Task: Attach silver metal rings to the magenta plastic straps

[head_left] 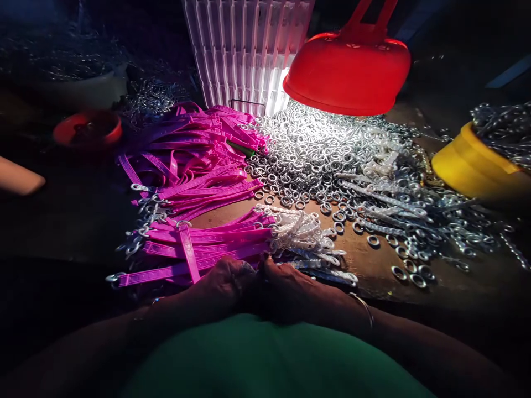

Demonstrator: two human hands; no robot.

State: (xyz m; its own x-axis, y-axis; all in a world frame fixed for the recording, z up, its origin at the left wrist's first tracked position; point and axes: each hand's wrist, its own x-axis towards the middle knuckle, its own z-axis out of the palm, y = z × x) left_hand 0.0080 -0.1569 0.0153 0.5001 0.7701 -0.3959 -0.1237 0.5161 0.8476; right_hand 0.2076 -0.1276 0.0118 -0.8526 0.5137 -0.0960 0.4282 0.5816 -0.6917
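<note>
Lying flat on the brown table (pixel 373 265), the purple straps (pixel 199 243) are long, thin and bright, with small silver hooks at their left ends. One strap lies crosswise over the bunch. The bunch sits just above the two hands, at the near edge of the table.

The left hand (pixel 224 287) and the right hand (pixel 286 290) meet in the middle, touching each other. Both are curled in tight, and the strap ends and a bit of white cord (pixel 298 232) reach right down to the fingers. It is too dark to tell what the fingers pinch, or if they pinch anything.

A bigger heap of purple straps (pixel 194 155) lies farther back. To the right is a shiny pile of silver rings (pixel 323 160) under a red lamp (pixel 348 72). A yellow tub (pixel 473 166) of chain stands at the far right, and a silver bangle (pixel 365 307) is on the right wrist.
</note>
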